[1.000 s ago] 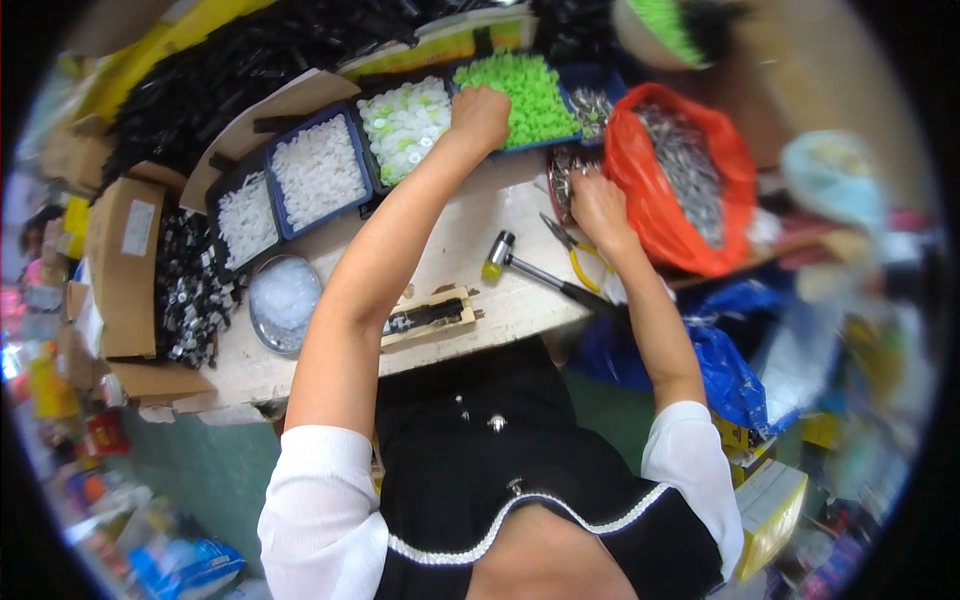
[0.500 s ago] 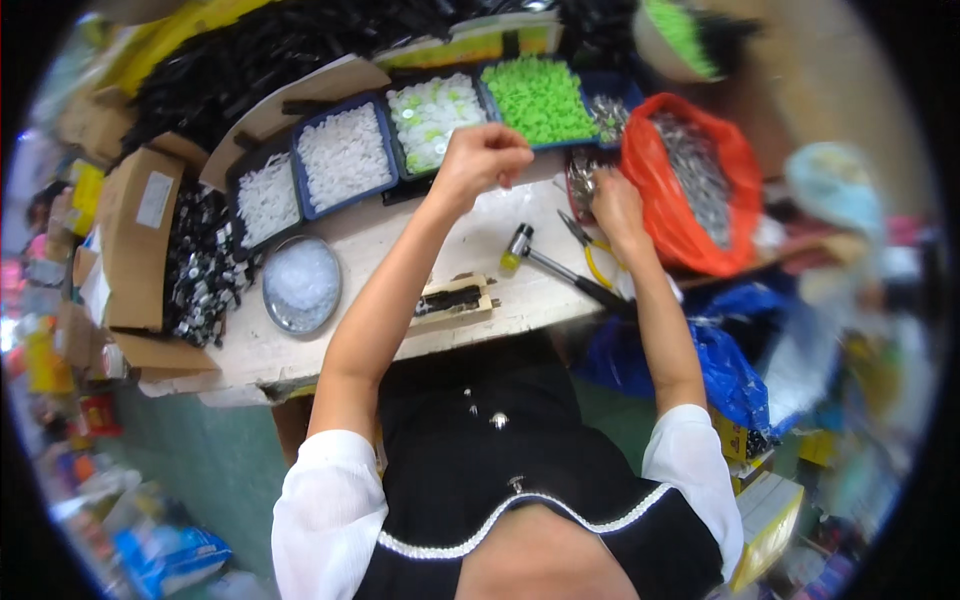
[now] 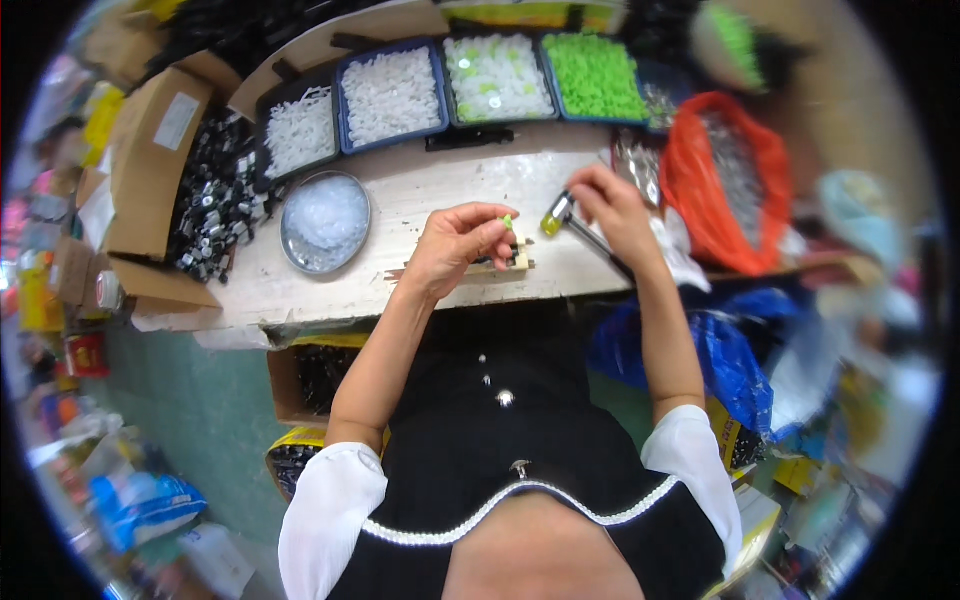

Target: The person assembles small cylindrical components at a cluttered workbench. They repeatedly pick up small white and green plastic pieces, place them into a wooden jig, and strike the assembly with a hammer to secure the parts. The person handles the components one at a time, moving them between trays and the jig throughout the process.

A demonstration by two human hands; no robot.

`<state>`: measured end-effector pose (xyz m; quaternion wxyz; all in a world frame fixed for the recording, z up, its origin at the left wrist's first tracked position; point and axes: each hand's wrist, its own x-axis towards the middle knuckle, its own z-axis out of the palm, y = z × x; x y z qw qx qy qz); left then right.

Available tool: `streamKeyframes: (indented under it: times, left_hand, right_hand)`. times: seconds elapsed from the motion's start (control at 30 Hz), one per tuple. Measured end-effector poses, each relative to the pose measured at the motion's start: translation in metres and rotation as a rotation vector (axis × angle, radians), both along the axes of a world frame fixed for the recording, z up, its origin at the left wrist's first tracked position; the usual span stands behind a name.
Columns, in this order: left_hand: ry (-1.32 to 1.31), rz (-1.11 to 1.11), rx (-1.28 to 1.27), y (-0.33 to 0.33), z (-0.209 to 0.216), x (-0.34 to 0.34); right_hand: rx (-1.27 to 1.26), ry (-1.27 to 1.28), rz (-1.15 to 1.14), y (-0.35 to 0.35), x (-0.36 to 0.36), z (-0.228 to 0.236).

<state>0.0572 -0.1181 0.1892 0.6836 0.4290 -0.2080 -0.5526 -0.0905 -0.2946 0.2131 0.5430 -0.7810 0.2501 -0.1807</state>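
My left hand [image 3: 452, 247] is closed, pinching a small bright green plastic piece [image 3: 507, 221] between thumb and fingertips. It hovers over a small wooden block [image 3: 522, 258] with a dark part in it, which the hand partly covers. My right hand [image 3: 618, 212] is closed, its fingers bent together beside the head of a small hammer [image 3: 556, 214] with a yellow, clear-looking face. Whatever those fingers hold is too small to make out. The hammer's dark handle [image 3: 600, 250] runs under the right hand toward the table's front edge.
Trays of white pieces [image 3: 392, 95], mixed white and green pieces [image 3: 497, 80] and green pieces [image 3: 597, 78] line the back. A round dish [image 3: 325, 222] stands left, near a cardboard box [image 3: 160, 165]. A red bag [image 3: 690, 215] of metal parts is at right.
My left hand has come down from the trays to the wooden block. My right hand has moved left, from the metal parts by the red bag to beside the hammer head. The view has shifted.
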Motion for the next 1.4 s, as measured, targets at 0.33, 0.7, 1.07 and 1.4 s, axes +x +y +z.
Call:
streamKeyframes:
  times: [0.33, 0.7, 1.07, 1.4]
  left_hand:
    - [0.018, -0.064, -0.041, 0.026, -0.004, 0.0]
    - [-0.057, -0.178, 0.01, 0.032, 0.0, 0.003]
    - [0.13, -0.023, -0.065, 0.035, -0.015, 0.007]
    - [0.314, 0.11, -0.183, 0.031, -0.025, -0.003]
  right_hand:
    - [-0.335, -0.197, 0.501, 0.034, 0.029, 0.012]
    - [-0.35, 0.03, 0.724, 0.031, 0.039, 0.037]
    - [-0.509, -0.254, 0.476, 0.052, 0.051, 0.02]
    - [-0.596, -0.393, 0.187, 0.072, 0.038, -0.001]
